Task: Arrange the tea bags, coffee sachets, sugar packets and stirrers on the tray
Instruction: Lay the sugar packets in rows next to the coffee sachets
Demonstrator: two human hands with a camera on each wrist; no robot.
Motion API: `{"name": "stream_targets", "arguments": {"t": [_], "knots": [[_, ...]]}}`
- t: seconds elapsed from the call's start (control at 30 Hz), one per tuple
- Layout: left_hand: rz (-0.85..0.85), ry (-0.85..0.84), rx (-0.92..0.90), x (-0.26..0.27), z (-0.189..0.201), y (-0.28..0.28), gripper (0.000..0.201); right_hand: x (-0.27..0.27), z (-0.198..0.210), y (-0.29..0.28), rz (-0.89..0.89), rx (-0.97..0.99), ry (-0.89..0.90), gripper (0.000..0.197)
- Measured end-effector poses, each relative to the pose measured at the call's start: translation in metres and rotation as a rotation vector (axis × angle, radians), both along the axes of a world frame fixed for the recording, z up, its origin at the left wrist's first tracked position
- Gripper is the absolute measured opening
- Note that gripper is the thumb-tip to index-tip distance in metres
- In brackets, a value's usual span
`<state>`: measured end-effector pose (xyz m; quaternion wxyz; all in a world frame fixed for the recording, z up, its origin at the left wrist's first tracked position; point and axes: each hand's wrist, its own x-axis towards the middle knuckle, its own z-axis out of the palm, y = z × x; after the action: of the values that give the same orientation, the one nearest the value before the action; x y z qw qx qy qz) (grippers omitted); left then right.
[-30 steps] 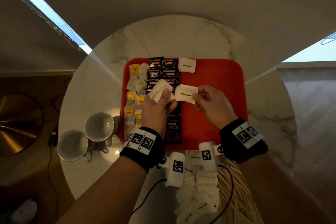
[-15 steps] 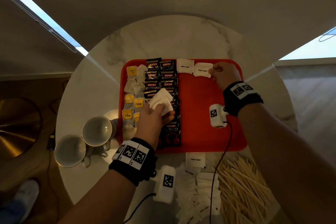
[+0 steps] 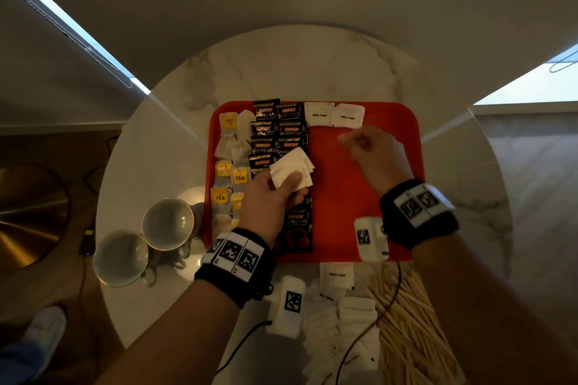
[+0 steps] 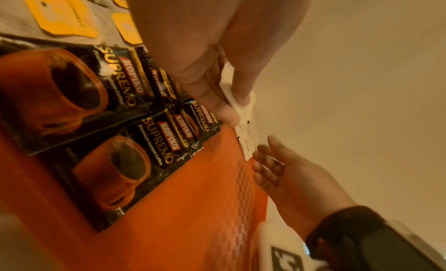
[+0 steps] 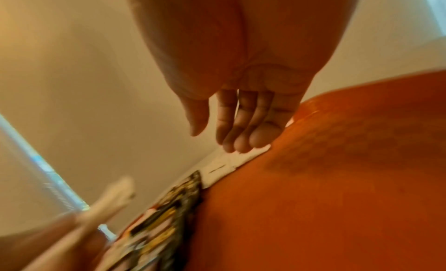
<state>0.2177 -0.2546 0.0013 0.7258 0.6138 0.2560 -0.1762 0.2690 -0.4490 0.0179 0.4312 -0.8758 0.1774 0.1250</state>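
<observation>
1. nearest the person, off the tray on the marble table (image 3: 312, 66), lie the waiting supplies: a loose heap of white sugar packets (image 3: 337, 316) and, beside it on the right, a pile of wooden stirrers (image 3: 416, 331). no stirrer is on the tray yet.
2. two empty cups (image 3: 167, 223) stand on the table just left of the tray.
3. the left hand (image 3: 269, 206) hovers over the near-middle of the red tray (image 3: 344, 212), thumb and fingers pinching a small fan of sugar packets (image 3: 292, 170) above the coffee column.
4. the right hand (image 3: 375, 153) hangs over the bare red middle of the tray. its fingers are loosely curled and it holds nothing; the right wrist view shows them relaxed, just above the tray.
5. on the tray's left side the tea bags (image 3: 230, 172) lie in two columns, and next to them the black coffee sachets (image 3: 278, 131) lie in two overlapping columns.
6. at the far edge, two sugar packets (image 3: 334, 116) lie flat side by side, right of the top coffee sachets, starting a row.
7. judgement: the sugar step is in hand, with tea and coffee looking laid out. the next move likely calls for the right hand to take one packet from the left hand's fan and set it flat beside or below the two already placed, edges lined up, without dragging its neighbours. thin paper packets slip and stick together, so taking just one needs care.
</observation>
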Motion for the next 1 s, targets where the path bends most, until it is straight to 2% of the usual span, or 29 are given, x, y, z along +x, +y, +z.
{"name": "stream_targets", "arguments": {"t": [0.13,0.23,0.3,0.5,0.53,0.77,1.0], "knots": [[-0.133,-0.052,0.115,-0.001,0.002,-0.006,0.011,-0.03,0.003,0.023,0.134,0.141,0.03,0.011],[-0.199,-0.083,0.243,-0.003,0.002,-0.005,0.024,-0.035,-0.003,0.023,0.128,0.206,0.041,0.004],[-0.181,-0.092,0.264,-0.005,0.001,-0.002,0.025,-0.033,-0.005,0.018,0.101,0.206,0.034,0.003],[-0.098,-0.08,0.299,-0.005,-0.003,0.008,0.003,0.0,-0.015,-0.004,-0.122,0.127,-0.017,0.006],[-0.085,-0.068,0.303,-0.005,-0.004,0.008,0.005,0.007,-0.018,-0.004,-0.14,0.103,-0.02,0.006],[-0.054,-0.027,0.28,-0.012,-0.005,0.018,0.019,0.043,-0.048,0.007,-0.142,0.003,0.014,0.01],[-0.077,-0.06,0.263,-0.017,-0.007,0.025,0.011,0.045,-0.049,0.016,-0.121,-0.135,-0.02,0.01]]}}
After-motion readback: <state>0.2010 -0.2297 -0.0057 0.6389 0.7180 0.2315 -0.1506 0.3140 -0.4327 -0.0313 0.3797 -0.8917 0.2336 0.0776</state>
